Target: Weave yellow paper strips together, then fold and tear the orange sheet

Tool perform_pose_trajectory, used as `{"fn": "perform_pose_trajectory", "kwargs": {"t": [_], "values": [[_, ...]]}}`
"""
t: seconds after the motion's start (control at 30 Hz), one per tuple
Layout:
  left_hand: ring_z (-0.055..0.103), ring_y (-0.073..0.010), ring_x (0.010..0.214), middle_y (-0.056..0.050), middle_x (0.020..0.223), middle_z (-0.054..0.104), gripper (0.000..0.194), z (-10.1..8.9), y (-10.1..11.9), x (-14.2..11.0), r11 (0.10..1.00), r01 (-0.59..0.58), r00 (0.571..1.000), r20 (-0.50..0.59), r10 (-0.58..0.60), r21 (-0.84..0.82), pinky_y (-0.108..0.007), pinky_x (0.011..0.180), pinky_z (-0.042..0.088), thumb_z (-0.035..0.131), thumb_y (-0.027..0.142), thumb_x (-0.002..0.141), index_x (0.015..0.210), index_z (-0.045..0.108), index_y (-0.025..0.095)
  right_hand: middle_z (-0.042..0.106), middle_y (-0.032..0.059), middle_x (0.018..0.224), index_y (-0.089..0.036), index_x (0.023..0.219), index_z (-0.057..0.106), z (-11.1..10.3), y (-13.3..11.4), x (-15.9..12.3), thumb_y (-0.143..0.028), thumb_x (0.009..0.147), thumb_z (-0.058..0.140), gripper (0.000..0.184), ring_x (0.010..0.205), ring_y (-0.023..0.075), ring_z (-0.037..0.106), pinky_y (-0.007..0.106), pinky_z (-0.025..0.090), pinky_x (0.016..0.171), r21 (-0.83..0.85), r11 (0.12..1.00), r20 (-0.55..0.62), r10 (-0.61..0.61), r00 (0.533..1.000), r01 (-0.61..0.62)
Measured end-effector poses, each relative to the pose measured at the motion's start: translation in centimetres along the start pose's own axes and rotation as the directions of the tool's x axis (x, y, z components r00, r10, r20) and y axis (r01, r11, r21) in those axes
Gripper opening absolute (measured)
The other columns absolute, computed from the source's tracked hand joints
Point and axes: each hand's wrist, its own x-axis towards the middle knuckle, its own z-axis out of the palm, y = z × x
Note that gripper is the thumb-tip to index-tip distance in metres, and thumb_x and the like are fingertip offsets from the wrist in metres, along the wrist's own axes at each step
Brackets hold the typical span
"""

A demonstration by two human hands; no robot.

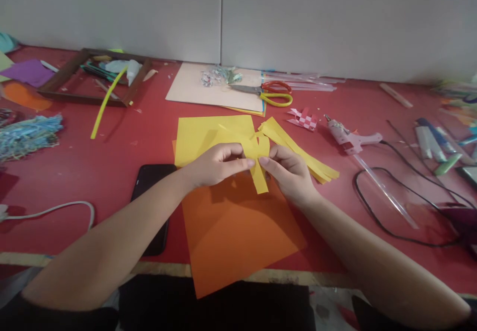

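Both of my hands meet over the middle of the red table (122, 142). My left hand (216, 164) pinches crossed yellow paper strips (260, 157) between thumb and fingers. My right hand (288, 172) grips the same strips from the right side. The strips hang above an orange paper sheet (234, 231) that overlaps the table's front edge. A yellow paper sheet (208, 132) lies just behind my left hand. A loose pile of yellow strips (298, 149) fans out to the right behind my right hand.
A black phone (152, 182) lies under my left forearm. Scissors (268, 92) rest on a beige card (194, 87). A glue gun (350, 137) with black cable (391, 206), a small pink woven piece (303, 119), a wooden frame (89, 75), blue shredded paper (26, 134) and markers (432, 142) surround.
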Motion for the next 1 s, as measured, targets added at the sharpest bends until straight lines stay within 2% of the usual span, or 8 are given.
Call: {"fn": "perform_pose_trajectory", "kwargs": {"t": [0.13, 0.23, 0.37, 0.5, 0.6, 0.73, 0.83, 1.0], "values": [[0.044, -0.01, 0.062, 0.003, 0.07, 0.05, 0.027, -0.03, -0.08, 0.04, 0.999, -0.004, 1.0, -0.012, 0.003, -0.04, -0.026, 0.058, 0.035, 0.065, 0.043, 0.087, 0.079, 0.059, 0.017, 0.051, -0.0053, 0.054, -0.02, 0.066, 0.053, -0.13, 0.36, 0.03, -0.04, 0.084, 0.073, 0.034, 0.048, 0.0075, 0.04, 0.024, 0.029, 0.046, 0.038, 0.999, -0.026, -0.011, 1.0, 0.012], [0.043, -0.0091, 0.059, 0.003, 0.066, 0.049, 0.03, -0.08, 0.05, -0.07, 0.999, -0.008, 1.0, -0.014, 0.008, -0.043, -0.025, 0.056, 0.034, 0.064, 0.044, 0.087, 0.077, 0.058, 0.017, 0.049, -0.0056, 0.054, -0.02, 0.066, 0.053, -0.17, 0.47, 0.08, -0.039, 0.085, 0.073, 0.033, 0.047, 0.0073, 0.038, 0.024, 0.027, 0.046, 0.039, 0.999, -0.042, -0.016, 0.999, 0.018], [0.049, -0.0104, 0.061, 0.0, 0.067, 0.057, 0.042, -0.12, 0.2, -0.33, 0.999, 0.037, 0.995, 0.091, -0.036, -0.002, -0.025, 0.056, 0.036, 0.054, 0.054, 0.092, 0.075, 0.06, 0.016, 0.044, -0.0066, 0.051, -0.021, 0.064, 0.049, -0.08, 0.28, 0.12, -0.043, 0.083, 0.074, 0.038, 0.045, 0.0073, 0.035, 0.024, 0.024, 0.045, -0.045, 0.998, -0.062, -0.041, 0.997, 0.038], [0.056, -0.0116, 0.068, -0.002, 0.078, 0.065, 0.034, -0.01, 0.15, -0.3, 1.0, 0.016, 0.987, 0.157, -0.019, 0.022, -0.026, 0.063, 0.044, 0.063, 0.049, 0.088, 0.086, 0.068, 0.016, 0.046, -0.0056, 0.052, -0.021, 0.065, 0.05, -0.06, 0.18, 0.1, -0.048, 0.082, 0.073, 0.039, 0.047, 0.0082, 0.039, 0.025, 0.028, 0.046, -0.066, 0.998, -0.066, -0.028, 0.997, 0.023], [0.06, -0.0126, 0.071, -0.003, 0.083, 0.069, 0.031, 0.04, 0.06, -0.12, 1.0, 0.028, 0.989, 0.145, -0.027, -0.002, -0.027, 0.067, 0.048, 0.068, 0.046, 0.085, 0.089, 0.068, 0.016, 0.045, -0.0055, 0.053, -0.02, 0.067, 0.054, -0.15, 0.31, 0.07, -0.048, 0.084, 0.071, 0.037, 0.048, 0.008, 0.037, 0.024, 0.029, 0.046, -0.025, 1.0, -0.017, 0.005, 1.0, -0.005], [0.058, -0.013, 0.069, -0.003, 0.081, 0.068, 0.03, -0.03, 0.09, -0.05, 0.999, 0.032, 0.992, 0.121, -0.036, 0.032, -0.028, 0.064, 0.047, 0.068, 0.045, 0.085, 0.087, 0.069, 0.016, 0.038, -0.0067, 0.053, -0.02, 0.064, 0.053, -0.1, 0.22, 0.13, -0.045, 0.083, 0.073, 0.037, 0.048, 0.007, 0.029, 0.024, 0.023, 0.044, -0.036, 0.999, 0.03, -0.014, 0.999, 0.015], [0.053, -0.0115, 0.063, -0.002, 0.073, 0.065, 0.03, -0.02, 0.27, -0.09, 0.999, 0.013, 0.997, 0.08, -0.017, 0.052, -0.026, 0.059, 0.043, 0.068, 0.045, 0.084, 0.081, 0.067, 0.015, 0.035, -0.0074, 0.052, -0.02, 0.063, 0.05, 0.05, -0.04, 0.17, -0.046, 0.083, 0.072, 0.039, 0.047, 0.0068, 0.026, 0.024, 0.02, 0.044, -0.056, 0.998, 0.021, -0.041, 0.999, 0.042], [0.048, -0.0098, 0.057, 0.0, 0.066, 0.06, 0.031, 0.11, 0.5, 0.01, 1.0, 0.008, 0.999, 0.039, -0.009, 0.026, -0.025, 0.055, 0.041, 0.071, 0.044, 0.081, 0.074, 0.066, 0.015, 0.04, -0.0064, 0.052, -0.02, 0.064, 0.05, 0.05, -0.01, 0.01, -0.046, 0.084, 0.071, 0.039, 0.048, 0.0073, 0.031, 0.025, 0.022, 0.045, -0.094, 0.993, -0.012, -0.076, 0.997, 0.074]]}}
